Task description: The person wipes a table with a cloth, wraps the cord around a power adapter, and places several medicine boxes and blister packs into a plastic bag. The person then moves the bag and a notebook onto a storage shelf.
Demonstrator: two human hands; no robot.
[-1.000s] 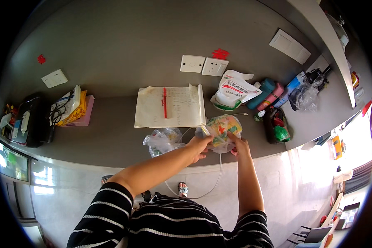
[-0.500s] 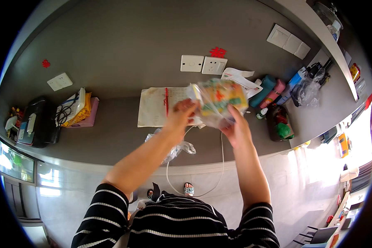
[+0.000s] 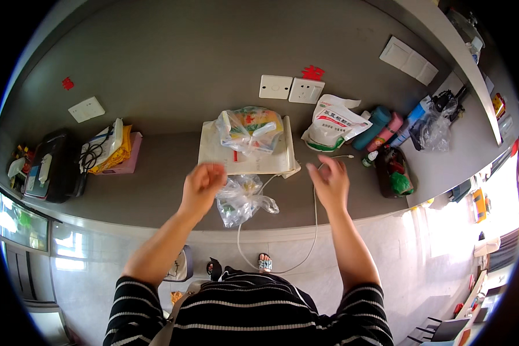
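Note:
A clear plastic bag holding a yellow and green packet [image 3: 251, 130] rests on the worn papers [image 3: 213, 164] on the counter. Closer to me lies a crumpled clear plastic bag [image 3: 236, 202], beside my left hand [image 3: 203, 187]. That hand hovers with its fingers curled in and nothing visible in them. My right hand [image 3: 332, 183] is raised over the counter's front part, fingers apart and holding nothing. A thin white cable [image 3: 316, 213] passes near it and loops down off the edge. Behind my right hand sits a white and green pouch [image 3: 331, 127].
On the right stand a teal bottle [image 3: 372, 127], a pink bottle [image 3: 384, 132] and a dark container [image 3: 391, 173]. At left are a black device [image 3: 52, 167] and a pink box [image 3: 127, 155] under packets. Wall sockets [image 3: 305, 90] are at the back.
Both hands have let go of the bagged packet, which moved left and down onto the papers. My hands have drawn back toward me and apart. The white and green pouch shows more fully.

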